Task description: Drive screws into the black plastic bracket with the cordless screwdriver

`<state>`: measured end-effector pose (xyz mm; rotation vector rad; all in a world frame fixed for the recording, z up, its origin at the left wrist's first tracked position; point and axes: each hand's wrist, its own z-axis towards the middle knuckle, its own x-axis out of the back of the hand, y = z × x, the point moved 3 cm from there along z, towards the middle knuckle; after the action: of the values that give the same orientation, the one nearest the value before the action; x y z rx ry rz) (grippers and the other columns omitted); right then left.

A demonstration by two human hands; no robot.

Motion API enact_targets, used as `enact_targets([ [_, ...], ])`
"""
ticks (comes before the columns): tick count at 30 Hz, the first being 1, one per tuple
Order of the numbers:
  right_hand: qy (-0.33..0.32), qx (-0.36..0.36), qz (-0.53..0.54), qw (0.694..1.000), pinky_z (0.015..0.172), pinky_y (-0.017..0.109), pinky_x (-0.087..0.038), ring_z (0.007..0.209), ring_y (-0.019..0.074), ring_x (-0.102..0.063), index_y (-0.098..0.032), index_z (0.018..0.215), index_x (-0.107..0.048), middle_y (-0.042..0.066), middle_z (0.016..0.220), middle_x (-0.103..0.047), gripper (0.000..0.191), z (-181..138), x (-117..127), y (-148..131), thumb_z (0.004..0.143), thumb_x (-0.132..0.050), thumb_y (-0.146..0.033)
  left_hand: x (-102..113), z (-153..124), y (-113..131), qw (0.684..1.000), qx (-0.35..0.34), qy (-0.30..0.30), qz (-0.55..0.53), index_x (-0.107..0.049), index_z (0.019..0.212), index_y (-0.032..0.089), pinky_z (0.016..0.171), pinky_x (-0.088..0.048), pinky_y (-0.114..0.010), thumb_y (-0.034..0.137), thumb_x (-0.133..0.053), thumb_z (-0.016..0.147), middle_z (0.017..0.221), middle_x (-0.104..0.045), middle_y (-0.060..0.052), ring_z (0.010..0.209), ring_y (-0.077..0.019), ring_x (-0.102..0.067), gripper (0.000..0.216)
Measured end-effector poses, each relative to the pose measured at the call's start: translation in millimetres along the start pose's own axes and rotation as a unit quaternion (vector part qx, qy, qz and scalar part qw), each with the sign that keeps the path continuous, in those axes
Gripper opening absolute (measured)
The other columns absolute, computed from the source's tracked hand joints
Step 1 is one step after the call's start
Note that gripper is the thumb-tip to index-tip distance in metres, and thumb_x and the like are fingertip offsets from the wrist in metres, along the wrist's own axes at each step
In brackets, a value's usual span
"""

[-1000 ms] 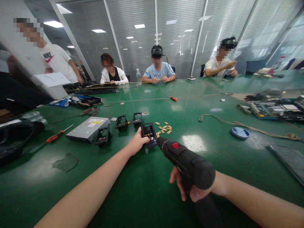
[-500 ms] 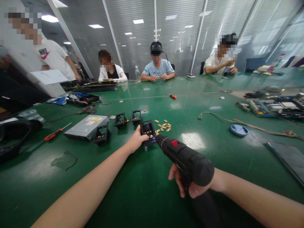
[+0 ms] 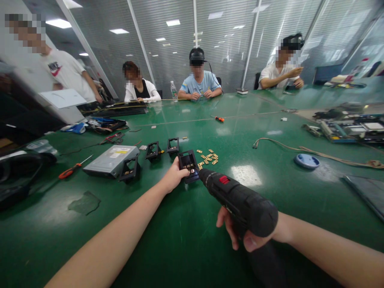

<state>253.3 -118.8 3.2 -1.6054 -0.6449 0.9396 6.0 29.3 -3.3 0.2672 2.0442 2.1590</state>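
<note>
Drill (image 3: pixel 240 200), gripped tight in the right hand (image 3: pixel 237 234), slants away and leftward, its tip meeting a black bracket (image 3: pixel 189 163) near the table's (image 3: pixel 180 248) middle. The left hand (image 3: pixel 174 179), nearer, pinches the bracket's near-left edge. Brass pieces (image 3: pixel 208 157) lie just beyond; a blue disc (image 3: pixel 306 161) sits well apart rightward.

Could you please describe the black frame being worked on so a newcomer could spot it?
On the green table, by the grey drive box, sit four black frames. It is the rightmost frame, beside the brass plates. Only this one is held by the left hand, with the drill tip at it.
</note>
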Motion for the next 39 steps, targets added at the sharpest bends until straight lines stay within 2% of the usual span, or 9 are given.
enact_targets([
  [4,-0.003,-0.007,0.002,1.000,0.069,0.031,-0.058,0.076,0.0209,-0.073,-0.016,0.121,-0.063,0.005,0.087,-0.074,0.077,1.1,1.4,4.4,0.054,-0.096,-0.034,0.9,0.2,-1.0,1.000,0.000,-0.009,-0.001,-0.053,0.115,0.022,0.098,-0.048,-0.045,0.016,-0.067,0.059,0.106,-0.066,-0.001,0.100,-0.0233,-0.064,0.058],
  [8,0.002,-0.004,-0.005,1.000,0.071,0.033,-0.058,0.078,0.0215,-0.073,-0.014,0.121,-0.063,0.005,0.087,-0.074,0.072,-0.3,1.3,2.5,0.059,-0.094,-0.037,1.8,1.5,-2.5,1.000,0.003,-0.022,0.003,-0.051,0.117,0.023,0.099,-0.048,-0.046,0.015,-0.066,0.061,0.108,-0.065,-0.001,0.100,-0.0227,-0.063,0.058],
  [22,-0.001,-0.007,-0.004,1.000,0.069,0.031,-0.058,0.076,0.0213,-0.073,-0.015,0.119,-0.064,0.005,0.086,-0.074,0.072,-0.2,-0.1,0.9,0.058,-0.095,-0.037,-1.3,1.0,1.9,1.000,0.018,-0.021,-0.006,-0.050,0.113,0.023,0.096,-0.049,-0.045,0.015,-0.063,0.059,0.102,-0.065,0.000,0.096,-0.0222,-0.063,0.057],
  [27,-0.005,-0.007,-0.009,1.000,0.070,0.032,-0.058,0.078,0.0214,-0.073,-0.015,0.121,-0.062,0.005,0.087,-0.073,0.070,-0.8,0.8,3.8,0.062,-0.093,-0.039,-0.5,1.7,0.9,1.000,0.017,-0.020,-0.002,-0.050,0.114,0.023,0.095,-0.049,-0.044,0.015,-0.064,0.058,0.103,-0.065,-0.001,0.098,-0.0223,-0.062,0.058],
  [32,-0.007,0.000,-0.003,1.000,0.071,0.032,-0.059,0.079,0.0214,-0.073,-0.016,0.122,-0.062,0.004,0.087,-0.072,0.075,-1.3,1.4,5.4,0.058,-0.095,-0.038,0.3,2.2,-0.4,1.000,0.010,-0.016,0.001,-0.051,0.115,0.022,0.096,-0.048,-0.044,0.016,-0.063,0.058,0.104,-0.065,-0.001,0.099,-0.0224,-0.062,0.058],
  [39,-0.001,-0.004,-0.003,1.000,0.071,0.033,-0.059,0.079,0.0215,-0.074,-0.015,0.122,-0.063,0.006,0.088,-0.074,0.073,-2.1,-0.7,1.6,0.060,-0.094,-0.036,1.0,2.4,0.1,1.000,0.010,-0.021,0.004,-0.050,0.115,0.022,0.096,-0.048,-0.044,0.016,-0.063,0.059,0.105,-0.064,-0.001,0.099,-0.0221,-0.062,0.058],
])
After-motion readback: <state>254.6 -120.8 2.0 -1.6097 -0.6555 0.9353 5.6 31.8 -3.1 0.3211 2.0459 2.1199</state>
